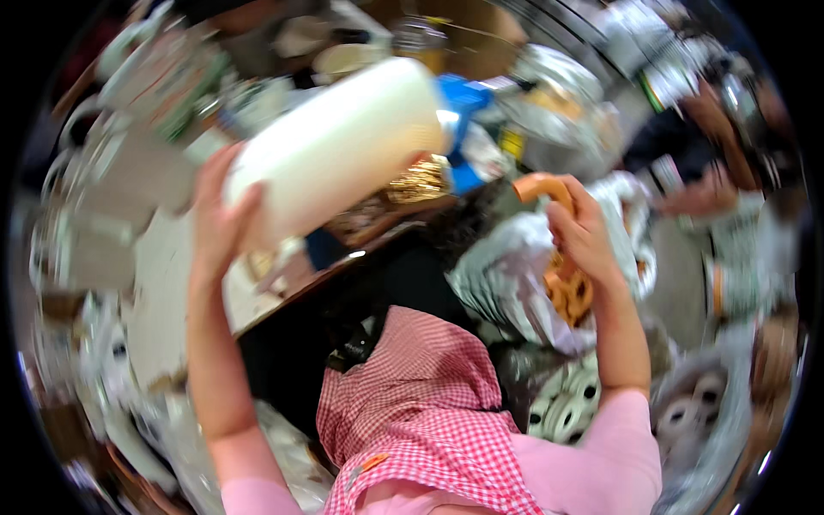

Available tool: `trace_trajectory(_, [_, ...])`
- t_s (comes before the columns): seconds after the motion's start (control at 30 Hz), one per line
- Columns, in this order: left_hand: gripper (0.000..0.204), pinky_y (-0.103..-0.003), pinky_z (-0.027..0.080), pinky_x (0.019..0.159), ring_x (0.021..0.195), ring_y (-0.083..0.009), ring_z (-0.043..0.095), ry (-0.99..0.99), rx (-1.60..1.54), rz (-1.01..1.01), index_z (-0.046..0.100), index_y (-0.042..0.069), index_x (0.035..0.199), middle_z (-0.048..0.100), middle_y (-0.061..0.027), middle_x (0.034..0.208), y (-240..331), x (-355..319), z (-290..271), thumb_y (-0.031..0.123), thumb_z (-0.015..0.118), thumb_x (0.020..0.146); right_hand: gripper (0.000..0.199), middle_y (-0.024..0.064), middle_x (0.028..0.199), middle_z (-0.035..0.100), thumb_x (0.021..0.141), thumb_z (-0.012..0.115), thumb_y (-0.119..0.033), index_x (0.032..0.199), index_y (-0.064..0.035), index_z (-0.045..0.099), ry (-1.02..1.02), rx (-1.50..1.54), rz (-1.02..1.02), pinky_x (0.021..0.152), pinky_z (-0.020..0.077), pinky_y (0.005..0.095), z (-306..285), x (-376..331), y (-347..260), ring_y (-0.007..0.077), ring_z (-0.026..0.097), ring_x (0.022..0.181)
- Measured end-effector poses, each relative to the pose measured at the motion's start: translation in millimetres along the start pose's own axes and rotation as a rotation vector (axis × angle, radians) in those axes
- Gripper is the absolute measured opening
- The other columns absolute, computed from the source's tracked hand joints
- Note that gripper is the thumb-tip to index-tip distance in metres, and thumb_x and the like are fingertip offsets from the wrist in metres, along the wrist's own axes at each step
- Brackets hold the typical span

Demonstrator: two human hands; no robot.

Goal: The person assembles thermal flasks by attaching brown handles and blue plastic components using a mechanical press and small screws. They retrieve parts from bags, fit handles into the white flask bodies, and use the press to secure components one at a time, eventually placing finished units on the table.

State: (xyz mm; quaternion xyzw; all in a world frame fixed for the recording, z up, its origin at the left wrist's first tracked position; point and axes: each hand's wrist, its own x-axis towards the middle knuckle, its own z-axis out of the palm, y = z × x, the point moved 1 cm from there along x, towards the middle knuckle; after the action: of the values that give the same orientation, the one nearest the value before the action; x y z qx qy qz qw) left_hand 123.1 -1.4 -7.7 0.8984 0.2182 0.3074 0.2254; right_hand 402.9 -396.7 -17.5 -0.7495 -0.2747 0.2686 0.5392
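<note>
Your left hand (216,215) is raised and wrapped around the lower end of a large white roll (339,150), fingers curled against its side. The roll is held up off the bench (163,257), tilted, with its far end toward the upper right. It blocks much of the middle of the bench behind it.

Your right hand (584,232) is closed around an orange handle (541,186), thumb and fingers pressed about it. Just below that hand hang orange loops (571,292), but blur prevents telling whether they join the handle. Under and beside the hand lie crumpled grey-white plastic bags (502,287).

Between your hands, past the roll's end, sit a blue box (463,107) and something gold and shiny (421,182); its kind cannot be made out. The bench edge runs dark below it. A red-checked apron (429,403) fills the lower centre, above pink sleeves (601,455). At lower right are white rolls (566,408) seen end-on, packed side by side in clear wrap.

At upper right another person's hand (699,197) rests near more clutter; that figure is cut off by the rim. The whole frame is motion-blurred, and the far bench items at upper left are indistinct.
</note>
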Motion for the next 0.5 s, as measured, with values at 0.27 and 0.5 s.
trace_trajectory(0.27, [0.068,-0.043,0.042,0.11,0.129,-0.0315,0.052,0.065,-0.006,-0.174,0.062,0.007,0.131,0.058,-0.0125,0.136,16.7,-5.2,-12.6,0.044,0.079,0.076,0.032,0.0158,0.087,0.065,0.097,0.062,-0.037,0.109,-0.0063,0.061,-0.407,-0.769,-0.741,0.069,0.0493,0.0408,196.5,77.9,-218.9,0.0349,0.064,0.078])
trace_trajectory(0.5, [0.065,-0.044,0.046,0.101,0.125,-0.0259,0.055,0.187,-0.043,-0.255,0.064,0.011,0.125,0.062,-0.0061,0.128,20.7,-16.5,-4.9,0.047,0.078,0.072,0.036,0.0086,0.077,0.064,0.1,0.059,-0.044,0.104,-0.0079,0.065,-0.442,-0.853,-0.706,0.065,0.0473,0.0364,244.9,139.7,-195.3,0.0256,0.061,0.069])
